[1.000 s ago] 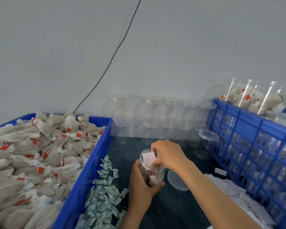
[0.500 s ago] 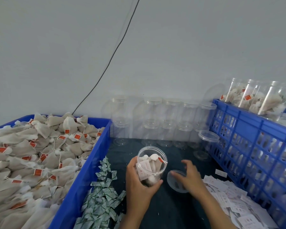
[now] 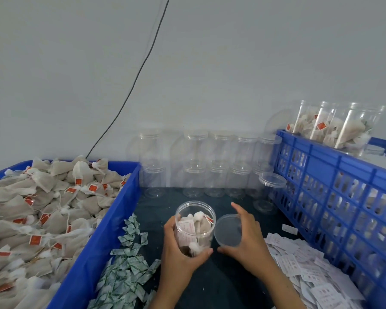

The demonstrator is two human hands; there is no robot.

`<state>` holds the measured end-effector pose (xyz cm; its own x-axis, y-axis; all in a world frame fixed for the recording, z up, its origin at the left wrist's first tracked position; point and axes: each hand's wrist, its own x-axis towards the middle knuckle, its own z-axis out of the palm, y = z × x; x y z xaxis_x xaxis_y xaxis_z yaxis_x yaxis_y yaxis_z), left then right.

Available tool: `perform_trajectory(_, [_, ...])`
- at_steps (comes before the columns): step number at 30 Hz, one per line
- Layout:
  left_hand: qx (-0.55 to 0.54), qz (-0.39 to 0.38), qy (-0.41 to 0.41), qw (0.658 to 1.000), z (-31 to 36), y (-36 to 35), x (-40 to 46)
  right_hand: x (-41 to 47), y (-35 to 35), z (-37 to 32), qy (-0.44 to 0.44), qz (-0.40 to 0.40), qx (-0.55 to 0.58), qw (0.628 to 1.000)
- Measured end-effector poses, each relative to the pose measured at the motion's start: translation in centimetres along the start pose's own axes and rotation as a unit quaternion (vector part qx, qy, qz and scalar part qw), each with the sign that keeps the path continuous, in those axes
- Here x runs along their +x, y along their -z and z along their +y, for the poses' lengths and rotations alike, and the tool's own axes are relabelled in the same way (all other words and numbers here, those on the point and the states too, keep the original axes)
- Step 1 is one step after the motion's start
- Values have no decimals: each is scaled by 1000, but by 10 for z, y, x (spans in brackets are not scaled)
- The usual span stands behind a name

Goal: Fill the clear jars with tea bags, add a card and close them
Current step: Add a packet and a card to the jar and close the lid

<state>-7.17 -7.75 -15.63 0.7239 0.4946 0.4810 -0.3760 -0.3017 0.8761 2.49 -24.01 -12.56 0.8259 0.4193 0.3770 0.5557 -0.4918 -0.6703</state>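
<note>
I see my left hand [image 3: 183, 248] wrapped around the lower half of a clear round plastic jar [image 3: 195, 226], thumb across the near side and fingers curled behind it, with the wrist rising from the bottom edge of the view. The jar is lifted off the dark cloth work surface [image 3: 212, 284] and tipped so that its open mouth faces up toward me; it has no lid on it. Inside it I can make out several white tea bags [image 3: 197, 216] with red tags, and a white printed card [image 3: 186, 228] standing against the near wall. My right hand [image 3: 247, 241] is just beside the jar, on its right, holding a clear round plastic lid [image 3: 228, 230] by the rim: the index finger arches over the top edge and the thumb sits under the bottom edge, with the lid's flat face turned toward me. The lid's left edge is very near the jar's wall; I cannot tell whether they touch. To the left is a blue plastic crate [image 3: 94, 253] heaped with tea bags, with green-and-white sachets [image 3: 125, 273] scattered beside it. To the right a pile of loose white cards [image 3: 308, 268] lies against a slotted blue basket [image 3: 334, 192]. Empty lidded clear jars [image 3: 214, 166] are stacked along the wall behind.
</note>
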Motion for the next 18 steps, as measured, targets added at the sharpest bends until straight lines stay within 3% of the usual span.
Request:
perform_trajectory(4, [26,-28,4,999,0,0,0,-3,9,-8,37,40,77,996])
perform_trajectory(10, [22,-75,39,996,5,5,1,-7,0,-13,47,78,71,993])
perform_trajectory(12, [73,-55,-19,996,17,8,4,-7,-4,-10,36,79,98,991])
perform_trajectory(13, [139,-31,-87,986,26,10,7,-7,-5,-8,34,78,106,991])
perform_trajectory(15, [301,9,-247,921,44,11,14,-7,-7,-6,40,74,91,992])
perform_trajectory(18, [453,-64,-317,831,68,7,20,-6,-13,-4,48,66,76,994])
